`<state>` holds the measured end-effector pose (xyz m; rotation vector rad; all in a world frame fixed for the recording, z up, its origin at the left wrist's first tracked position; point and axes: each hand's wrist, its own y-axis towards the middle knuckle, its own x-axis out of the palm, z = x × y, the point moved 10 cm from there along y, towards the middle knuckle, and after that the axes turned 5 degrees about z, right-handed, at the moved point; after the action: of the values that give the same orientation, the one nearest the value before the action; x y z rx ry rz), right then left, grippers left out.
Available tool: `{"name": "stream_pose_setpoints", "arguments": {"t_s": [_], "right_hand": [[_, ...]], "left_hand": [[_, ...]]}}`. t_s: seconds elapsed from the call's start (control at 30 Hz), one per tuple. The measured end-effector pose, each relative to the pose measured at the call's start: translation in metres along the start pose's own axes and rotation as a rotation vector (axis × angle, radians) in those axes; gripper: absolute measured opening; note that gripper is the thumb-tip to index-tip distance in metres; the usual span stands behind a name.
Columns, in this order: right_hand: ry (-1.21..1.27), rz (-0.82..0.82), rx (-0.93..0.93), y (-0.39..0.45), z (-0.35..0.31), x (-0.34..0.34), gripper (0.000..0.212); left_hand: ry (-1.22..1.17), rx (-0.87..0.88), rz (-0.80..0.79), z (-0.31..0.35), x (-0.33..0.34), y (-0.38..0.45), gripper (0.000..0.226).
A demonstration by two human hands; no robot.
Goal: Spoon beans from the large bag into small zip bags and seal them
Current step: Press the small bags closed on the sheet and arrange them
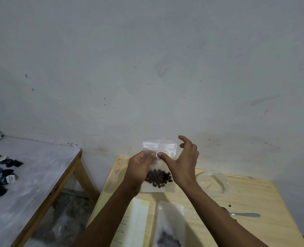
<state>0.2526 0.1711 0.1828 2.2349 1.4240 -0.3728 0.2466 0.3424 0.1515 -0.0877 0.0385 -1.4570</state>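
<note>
- Pale wooden table [245, 202] against a scuffed grey wall forms the work surface.
- Nearest, below both wrists: large bag [170, 227], translucent, dark beans inside. Spoon [244, 215] lies right of the right forearm.
- Small zip bag [159, 164] is held upright above the table, between both hands; dark beans [159, 177] are settled at its bottom.
- Left hand [140, 168] pinches the bag below its top strip.
- Right hand [181, 163] presses its thumb onto the bag; fingers are spread.
- Advice: run the pinch along the whole strip, keeping the bag upright.
- Beyond the right hand: crumpled clear plastic [213, 184].
</note>
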Motion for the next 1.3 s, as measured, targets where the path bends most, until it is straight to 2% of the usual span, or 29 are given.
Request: {"name": "stream_pose_setpoints", "arguments": {"t_s": [0.07, 0.23, 0.33, 0.43, 0.57, 0.77, 0.83, 0.93, 1.07, 1.2, 1.3], "right_hand": [[-0.004, -0.061, 0.095, 0.002, 0.011, 0.006, 0.082], [0.244, -0.253, 0.295, -0.001, 0.028, 0.026, 0.051], [0.307, -0.311, 0.330, -0.003, 0.032, 0.030, 0.055], [0.334, -0.319, 0.355, -0.005, 0.035, 0.030, 0.037], [0.346, -0.371, 0.385, -0.009, 0.045, 0.037, 0.033], [0.312, -0.593, 0.438, -0.031, 0.073, 0.059, 0.013], [0.292, -0.634, 0.478, -0.042, 0.088, 0.066, 0.015], [0.294, -0.588, 0.565, -0.050, 0.116, 0.076, 0.025], [0.313, -0.430, 0.725, -0.053, 0.159, 0.085, 0.037], [0.188, -0.350, 0.736, -0.053, 0.188, 0.094, 0.040], [0.095, -0.387, 0.698, -0.051, 0.195, 0.110, 0.046]], "left_hand": [[-0.036, -0.021, -0.012, -0.002, 0.000, 0.002, 0.020], [-0.064, -0.078, -0.009, -0.010, 0.001, 0.005, 0.020], [-0.070, -0.106, 0.022, -0.015, 0.000, 0.007, 0.019], [-0.069, -0.126, 0.055, -0.022, -0.003, 0.009, 0.016], [-0.027, -0.171, 0.048, -0.038, -0.004, 0.011, 0.016], [0.051, -0.223, 0.097, -0.061, -0.017, 0.025, 0.019], [0.057, -0.264, 0.111, -0.077, -0.022, 0.031, 0.021], [0.106, -0.343, 0.038, -0.113, -0.020, 0.036, 0.030], [0.369, -0.434, -0.016, -0.159, -0.029, 0.031, 0.036], [0.414, -0.460, -0.041, -0.184, -0.037, 0.030, 0.042], [0.473, -0.418, -0.011, -0.186, -0.042, 0.042, 0.047]]}}
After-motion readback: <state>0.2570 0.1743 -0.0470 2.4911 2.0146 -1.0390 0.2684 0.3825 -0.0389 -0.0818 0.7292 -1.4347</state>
